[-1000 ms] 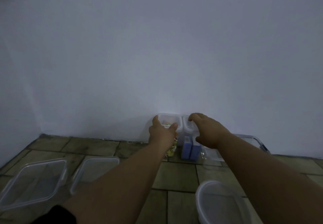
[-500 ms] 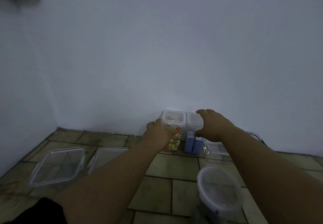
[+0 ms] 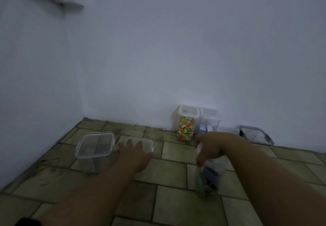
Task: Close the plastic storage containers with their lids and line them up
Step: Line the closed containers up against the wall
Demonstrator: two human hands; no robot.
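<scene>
Six containers are counted. Two tall tubs are seen, the filled tub [image 3: 186, 128] and the pale tub [image 3: 210, 118]; two square boxes, the left box [image 3: 94, 144] and the right box [image 3: 147, 143]; one round jar [image 3: 214, 172]; one flat tray [image 3: 254, 135] (a blurred shape [image 3: 226, 129] beside it is left uncounted).

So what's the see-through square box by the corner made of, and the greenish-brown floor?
The see-through square box looks like clear plastic, smooth and slightly glossy: you can see right through its walls, and its rim is thin and moulded. The greenish-brown floor looks like stone or ceramic tile, matt and stained, with dark joints; which one is unclear.
</scene>
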